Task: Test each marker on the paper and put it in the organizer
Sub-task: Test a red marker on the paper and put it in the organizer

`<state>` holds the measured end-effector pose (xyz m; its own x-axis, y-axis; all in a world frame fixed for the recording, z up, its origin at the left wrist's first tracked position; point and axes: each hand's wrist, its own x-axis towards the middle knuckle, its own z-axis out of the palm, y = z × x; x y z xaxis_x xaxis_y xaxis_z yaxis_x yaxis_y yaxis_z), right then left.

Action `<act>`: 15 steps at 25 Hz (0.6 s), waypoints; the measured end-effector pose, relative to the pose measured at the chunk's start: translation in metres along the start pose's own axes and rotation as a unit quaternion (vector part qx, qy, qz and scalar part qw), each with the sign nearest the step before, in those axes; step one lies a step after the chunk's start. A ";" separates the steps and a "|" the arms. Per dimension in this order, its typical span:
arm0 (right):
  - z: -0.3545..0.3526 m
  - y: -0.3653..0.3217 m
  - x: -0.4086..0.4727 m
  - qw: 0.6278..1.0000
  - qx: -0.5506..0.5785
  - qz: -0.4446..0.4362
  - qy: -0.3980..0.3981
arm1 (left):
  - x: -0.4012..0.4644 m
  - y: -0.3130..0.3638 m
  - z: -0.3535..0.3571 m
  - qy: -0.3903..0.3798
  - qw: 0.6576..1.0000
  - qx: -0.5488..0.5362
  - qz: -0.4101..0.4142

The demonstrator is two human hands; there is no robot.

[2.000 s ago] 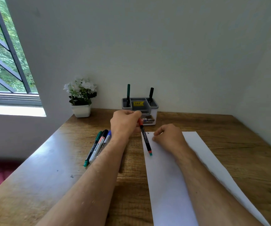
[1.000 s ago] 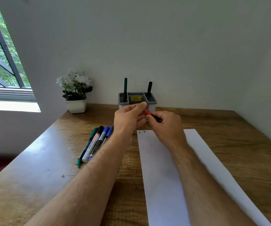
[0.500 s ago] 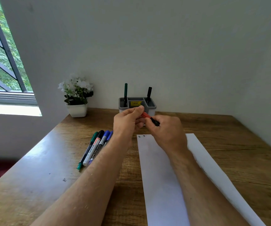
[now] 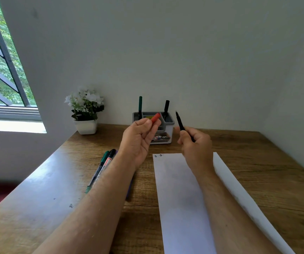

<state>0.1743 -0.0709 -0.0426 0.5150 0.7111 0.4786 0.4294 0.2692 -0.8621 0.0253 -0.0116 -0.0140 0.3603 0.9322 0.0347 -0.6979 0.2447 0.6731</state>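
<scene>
My left hand [image 4: 138, 140] pinches a red marker cap [image 4: 155, 117] in front of the organizer. My right hand [image 4: 196, 143] grips the uncapped black marker body [image 4: 180, 123], tip pointing up, above the top of the white paper [image 4: 180, 198]. Two small scribbles [image 4: 158, 155] mark the paper's top left corner. The grey and white organizer [image 4: 164, 138] stands at the back by the wall, with a green marker [image 4: 140, 107] and a black marker [image 4: 166, 107] upright in it. Several more markers [image 4: 103, 167] lie on the table left of my left forearm.
A white pot of white flowers [image 4: 86, 114] stands at the table's back left corner. A barred window [image 4: 1, 70] is on the left. Walls close the back and the right side of the wooden table [image 4: 257, 171].
My hands have pulled apart: the red cap came off in my left hand and the marker body moved right in my right hand, tip now exposed.
</scene>
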 end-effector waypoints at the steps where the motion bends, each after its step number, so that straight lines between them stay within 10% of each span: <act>1: 0.001 -0.002 0.000 0.999 0.044 0.007 -0.008 | 0.000 0.000 0.000 -0.006 1.000 -0.015 -0.002; 9: 0.005 -0.005 -0.001 0.972 0.225 0.055 -0.042 | 0.001 -0.005 0.003 -0.012 0.996 0.083 -0.011; 15: 0.003 -0.005 -0.003 0.981 0.162 0.109 -0.009 | -0.002 -0.008 0.003 0.001 0.990 0.121 -0.072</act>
<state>0.1676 -0.0725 -0.0402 0.5537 0.7858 0.2756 0.0509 0.2983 -0.9531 0.0321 -0.0166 -0.0175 0.4430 0.8933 -0.0760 -0.4706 0.3038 0.8284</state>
